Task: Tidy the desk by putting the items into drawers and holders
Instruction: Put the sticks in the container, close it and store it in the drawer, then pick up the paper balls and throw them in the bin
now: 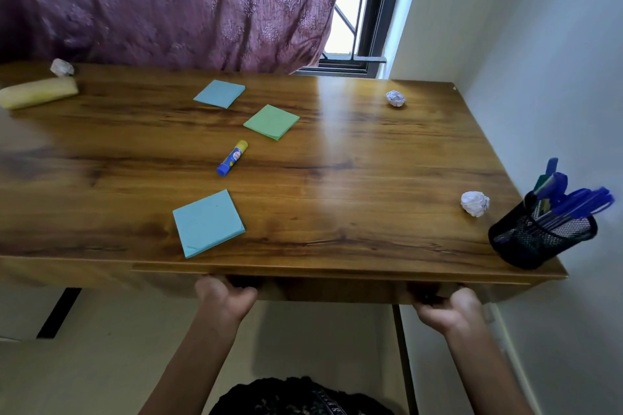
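Observation:
My left hand (224,296) and my right hand (450,308) grip the underside of the drawer front (337,290) below the wooden desk's (354,178) front edge, fingers curled up out of sight. On the desk lie a blue sticky pad (208,222) near the front, a blue and yellow glue stick (232,158), a green sticky pad (271,122) and another blue pad (219,93). A black mesh pen holder (539,239) with several blue pens stands at the front right corner.
Crumpled paper balls lie at the right (475,203), the back right (395,98) and the back left (61,67). A yellow pouch (38,93) lies at the back left. A purple curtain (168,3) hangs behind; a white wall (556,77) borders the desk's right side.

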Available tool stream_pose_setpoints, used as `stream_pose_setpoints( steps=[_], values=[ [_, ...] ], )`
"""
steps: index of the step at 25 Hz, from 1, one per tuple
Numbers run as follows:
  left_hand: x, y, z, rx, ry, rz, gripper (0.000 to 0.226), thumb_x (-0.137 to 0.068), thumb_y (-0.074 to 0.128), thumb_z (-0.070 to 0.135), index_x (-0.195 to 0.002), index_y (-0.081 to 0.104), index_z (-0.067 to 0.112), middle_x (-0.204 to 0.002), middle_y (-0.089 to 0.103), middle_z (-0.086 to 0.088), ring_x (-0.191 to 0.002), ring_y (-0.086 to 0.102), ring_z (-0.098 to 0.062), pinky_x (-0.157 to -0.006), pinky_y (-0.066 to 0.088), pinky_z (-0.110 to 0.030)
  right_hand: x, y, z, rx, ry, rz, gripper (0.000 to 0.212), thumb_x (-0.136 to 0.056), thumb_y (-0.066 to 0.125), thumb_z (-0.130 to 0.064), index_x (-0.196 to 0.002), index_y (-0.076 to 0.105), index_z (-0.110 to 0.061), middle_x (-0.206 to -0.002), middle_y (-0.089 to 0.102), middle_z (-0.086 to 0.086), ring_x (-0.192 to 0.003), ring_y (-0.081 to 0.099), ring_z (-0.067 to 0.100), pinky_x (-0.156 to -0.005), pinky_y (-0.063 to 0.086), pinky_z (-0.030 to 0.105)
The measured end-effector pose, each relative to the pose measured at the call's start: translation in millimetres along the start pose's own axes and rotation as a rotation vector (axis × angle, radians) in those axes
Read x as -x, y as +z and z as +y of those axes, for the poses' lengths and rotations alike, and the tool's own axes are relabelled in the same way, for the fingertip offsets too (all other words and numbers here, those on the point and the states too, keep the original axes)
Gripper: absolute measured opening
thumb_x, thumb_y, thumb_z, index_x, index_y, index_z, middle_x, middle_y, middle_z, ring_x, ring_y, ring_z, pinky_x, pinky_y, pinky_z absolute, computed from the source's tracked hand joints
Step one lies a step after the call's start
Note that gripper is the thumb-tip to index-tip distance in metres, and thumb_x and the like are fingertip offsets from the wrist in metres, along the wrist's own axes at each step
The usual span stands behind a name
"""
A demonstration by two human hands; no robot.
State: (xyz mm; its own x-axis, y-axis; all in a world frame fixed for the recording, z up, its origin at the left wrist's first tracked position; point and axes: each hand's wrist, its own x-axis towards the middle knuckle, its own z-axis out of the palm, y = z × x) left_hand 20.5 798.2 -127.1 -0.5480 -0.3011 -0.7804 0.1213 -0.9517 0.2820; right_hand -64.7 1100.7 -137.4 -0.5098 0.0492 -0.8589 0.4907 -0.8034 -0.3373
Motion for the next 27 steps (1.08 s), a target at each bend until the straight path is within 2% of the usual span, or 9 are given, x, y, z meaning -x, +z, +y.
stream_pose_setpoints(
  steps=[8,15,18,23,25,27],
  values=[
    [-4,3,3,-0.061,0.030,-0.002,0.038,-0.090,0.043,0.046,-0.117,0.057,0.023,-0.123,0.060,-0.014,-0.114,0.055,-0.036,-0.101,0.041,-0.053,-4,7,-1,0.060,-0.013,0.043,0.049,-0.093,0.052,-0.035,-0.137,0.042,-0.017,-0.130,0.054,0.018,-0.118,0.053,0.037,-0.099,0.044,0.056],
    [0,3,3,-0.041,0.018,-0.011,0.039,-0.093,0.044,0.042,-0.125,0.052,0.022,-0.124,0.057,-0.015,-0.112,0.054,-0.036,-0.094,0.047,-0.051,-5,9,-1,0.055,-0.017,0.051,0.047,-0.092,0.053,-0.029,-0.135,0.045,-0.014,-0.130,0.055,0.017,-0.118,0.053,0.036,-0.102,0.043,0.054],
    [4,2,3,-0.044,0.029,-0.033,0.039,-0.094,0.043,0.043,-0.126,0.051,0.022,-0.124,0.057,-0.015,-0.113,0.053,-0.036,-0.095,0.046,-0.052,-5,7,-2,0.054,-0.019,0.048,0.047,-0.093,0.053,-0.032,-0.136,0.045,-0.014,-0.130,0.054,0.017,-0.118,0.053,0.037,-0.101,0.044,0.054],
    [12,0,3,-0.106,0.067,-0.009,0.036,-0.094,0.040,0.043,-0.122,0.050,0.022,-0.130,0.051,-0.013,-0.123,0.046,-0.036,-0.105,0.036,-0.057,3,-1,3,0.059,-0.042,0.021,0.049,-0.095,0.048,-0.035,-0.139,0.041,-0.016,-0.132,0.052,0.016,-0.123,0.050,0.037,-0.102,0.043,0.054],
    [19,-3,6,-0.126,0.095,-0.010,0.035,-0.095,0.039,0.043,-0.121,0.050,0.022,-0.130,0.052,-0.013,-0.123,0.047,-0.035,-0.105,0.037,-0.057,8,-5,7,0.084,-0.048,0.000,0.050,-0.096,0.045,-0.039,-0.139,0.040,-0.015,-0.135,0.052,0.016,-0.123,0.051,0.035,-0.101,0.044,0.050],
    [26,-13,11,-0.138,0.118,-0.081,0.039,-0.094,0.043,0.044,-0.127,0.050,0.023,-0.129,0.055,-0.013,-0.120,0.051,-0.035,-0.102,0.041,-0.056,15,-7,12,0.107,-0.055,-0.013,0.054,-0.096,0.042,-0.044,-0.139,0.040,-0.012,-0.137,0.050,0.016,-0.124,0.050,0.032,-0.104,0.043,0.045]
  ],
)
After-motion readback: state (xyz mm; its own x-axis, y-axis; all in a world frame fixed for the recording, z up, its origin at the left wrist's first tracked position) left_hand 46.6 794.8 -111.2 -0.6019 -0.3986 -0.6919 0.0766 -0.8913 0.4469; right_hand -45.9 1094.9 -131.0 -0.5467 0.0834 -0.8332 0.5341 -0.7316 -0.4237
